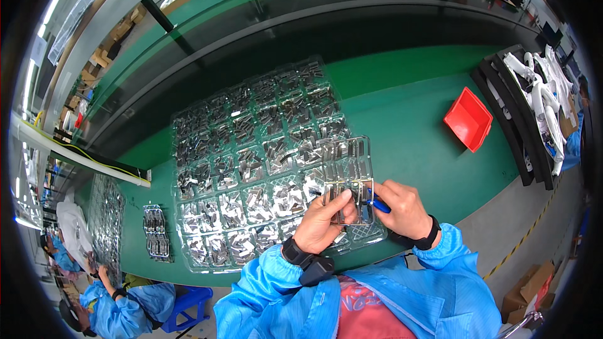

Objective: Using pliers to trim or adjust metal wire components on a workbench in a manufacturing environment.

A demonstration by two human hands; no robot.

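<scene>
My left hand grips the near end of a small clear rack lined with rows of dark slim strips, thumb on top. The rack is held over the right near corner of a large clear compartment tray. Heaps of small dark and silvery metal pieces fill its compartments. At the rack's right edge, my right hand is closed around a blue-handled tool. The tool's tip is too small to make out, and my fingers partly cover the handle.
A red bin stands on the green table to the right. Beyond it are black holders with white parts. Similar small racks lie left. A co-worker in blue sits far left near another tray.
</scene>
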